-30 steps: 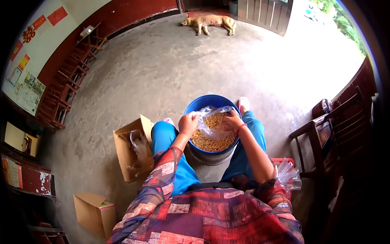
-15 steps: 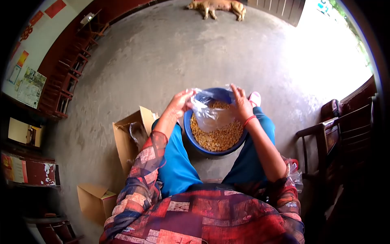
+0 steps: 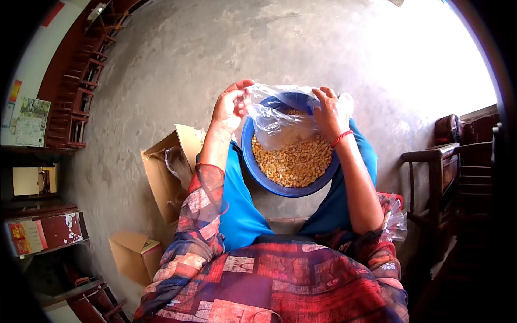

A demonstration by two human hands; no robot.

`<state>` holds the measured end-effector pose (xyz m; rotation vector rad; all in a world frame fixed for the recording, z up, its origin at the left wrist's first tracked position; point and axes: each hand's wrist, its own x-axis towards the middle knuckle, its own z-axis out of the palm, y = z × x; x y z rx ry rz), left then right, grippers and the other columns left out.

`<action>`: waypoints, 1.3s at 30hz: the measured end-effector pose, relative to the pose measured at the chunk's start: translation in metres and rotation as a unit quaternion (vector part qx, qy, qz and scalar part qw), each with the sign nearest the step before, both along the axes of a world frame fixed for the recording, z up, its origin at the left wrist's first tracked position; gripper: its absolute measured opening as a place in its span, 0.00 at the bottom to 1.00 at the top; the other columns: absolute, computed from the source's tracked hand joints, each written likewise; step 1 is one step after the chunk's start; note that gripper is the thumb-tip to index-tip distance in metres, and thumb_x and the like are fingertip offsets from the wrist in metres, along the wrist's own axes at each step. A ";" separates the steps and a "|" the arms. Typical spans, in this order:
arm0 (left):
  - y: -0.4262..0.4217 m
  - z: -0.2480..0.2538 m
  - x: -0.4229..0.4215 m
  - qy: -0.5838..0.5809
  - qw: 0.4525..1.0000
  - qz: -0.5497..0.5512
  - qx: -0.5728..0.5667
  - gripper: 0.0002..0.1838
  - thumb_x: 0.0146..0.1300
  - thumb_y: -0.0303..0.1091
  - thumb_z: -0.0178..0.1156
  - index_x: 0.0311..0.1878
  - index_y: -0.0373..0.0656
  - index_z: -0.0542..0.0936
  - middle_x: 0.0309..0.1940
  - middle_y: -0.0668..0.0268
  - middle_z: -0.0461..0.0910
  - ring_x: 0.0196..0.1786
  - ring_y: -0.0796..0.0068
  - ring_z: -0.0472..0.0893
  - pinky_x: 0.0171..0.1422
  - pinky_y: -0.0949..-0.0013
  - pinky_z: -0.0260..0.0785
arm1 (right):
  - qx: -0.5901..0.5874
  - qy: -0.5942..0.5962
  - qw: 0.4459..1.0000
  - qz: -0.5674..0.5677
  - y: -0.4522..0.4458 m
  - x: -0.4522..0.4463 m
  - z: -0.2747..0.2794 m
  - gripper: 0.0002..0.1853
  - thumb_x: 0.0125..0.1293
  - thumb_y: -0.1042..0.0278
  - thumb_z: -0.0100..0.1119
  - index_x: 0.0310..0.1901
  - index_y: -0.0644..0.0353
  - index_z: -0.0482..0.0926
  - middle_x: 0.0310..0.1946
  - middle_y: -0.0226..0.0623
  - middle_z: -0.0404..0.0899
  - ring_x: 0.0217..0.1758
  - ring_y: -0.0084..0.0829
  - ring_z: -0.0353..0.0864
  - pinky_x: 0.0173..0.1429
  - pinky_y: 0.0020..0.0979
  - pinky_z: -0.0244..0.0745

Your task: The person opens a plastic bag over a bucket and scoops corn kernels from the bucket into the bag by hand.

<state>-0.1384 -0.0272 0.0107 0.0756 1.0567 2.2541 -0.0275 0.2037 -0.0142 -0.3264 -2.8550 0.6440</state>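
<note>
Between my knees stands a round blue tub (image 3: 257,175) holding a heap of yellow corn kernels (image 3: 293,164). A clear plastic bag (image 3: 280,126) is stretched over the far part of the tub, its upper edge held between both hands. At the bag's left corner, my left hand (image 3: 231,107) pinches the plastic. On the other side my right hand (image 3: 329,114), with a red string at the wrist, grips the right edge, fingers bent over it. Whether the bag has kernels inside is hard to tell.
An open cardboard box (image 3: 161,180) with clear plastic inside stands left of my leg, a smaller box (image 3: 137,255) nearer me. Wooden chairs (image 3: 431,177) are at the right, with a plastic bundle (image 3: 396,220) beside my right elbow. Stacked stools (image 3: 81,102) line the left wall.
Both hands have lifted the bag up and away from the kernels and spread it wider. The view has tilted down, so the lying dog is out of sight.
</note>
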 end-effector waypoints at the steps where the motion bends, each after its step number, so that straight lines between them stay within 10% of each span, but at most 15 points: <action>1: 0.001 0.003 -0.001 0.018 0.997 -0.005 -0.071 0.11 0.56 0.25 0.47 0.42 0.39 0.76 0.21 0.72 0.68 0.18 0.87 0.61 0.18 0.82 0.53 | 0.001 0.032 1.000 0.000 -0.001 -0.002 -0.001 0.18 0.52 0.69 0.51 0.48 0.52 0.72 0.49 0.41 0.70 0.44 0.43 0.74 0.46 0.38 0.70; 4: 0.002 -0.004 0.001 0.090 0.969 -0.019 -0.228 0.14 0.53 0.31 0.56 0.42 0.36 0.77 0.26 0.71 0.71 0.22 0.84 0.66 0.23 0.81 0.59 | 0.032 -0.056 0.998 -0.007 0.004 -0.002 0.008 0.17 0.51 0.67 0.51 0.46 0.52 0.74 0.43 0.40 0.74 0.43 0.42 0.74 0.46 0.38 0.70; 6: 0.009 -0.028 0.002 0.354 0.841 0.091 -0.400 0.16 0.49 0.33 0.61 0.42 0.36 0.78 0.31 0.67 0.73 0.30 0.78 0.73 0.34 0.76 0.67 | 0.029 -0.016 0.999 -0.009 0.012 -0.003 -0.005 0.16 0.51 0.65 0.51 0.44 0.51 0.75 0.38 0.40 0.76 0.42 0.43 0.73 0.45 0.38 0.70; 11: 0.012 -0.042 0.007 0.439 0.679 0.069 -0.585 0.27 0.38 0.38 0.68 0.44 0.34 0.76 0.39 0.53 0.73 0.42 0.61 0.75 0.47 0.69 0.68 | -0.002 -0.005 1.000 0.005 0.022 -0.003 -0.022 0.16 0.52 0.64 0.51 0.44 0.52 0.76 0.38 0.43 0.76 0.39 0.42 0.75 0.44 0.37 0.70; 22: 0.002 -0.040 0.013 0.445 0.669 -0.091 -0.588 0.35 0.33 0.35 0.65 0.52 0.39 0.72 0.43 0.52 0.71 0.49 0.58 0.72 0.54 0.66 0.64 | -0.165 0.050 0.985 -0.001 0.027 0.006 -0.010 0.10 0.52 0.70 0.51 0.37 0.50 0.78 0.29 0.42 0.75 0.33 0.37 0.76 0.41 0.32 0.70; 39: 0.009 -0.050 0.013 0.472 0.718 -0.121 -0.497 0.43 0.29 0.37 0.73 0.54 0.39 0.67 0.48 0.58 0.73 0.52 0.68 0.72 0.57 0.67 0.63 | 0.009 -0.012 0.996 -0.090 0.045 0.008 -0.037 0.13 0.49 0.75 0.48 0.34 0.49 0.80 0.32 0.41 0.77 0.40 0.41 0.74 0.44 0.36 0.70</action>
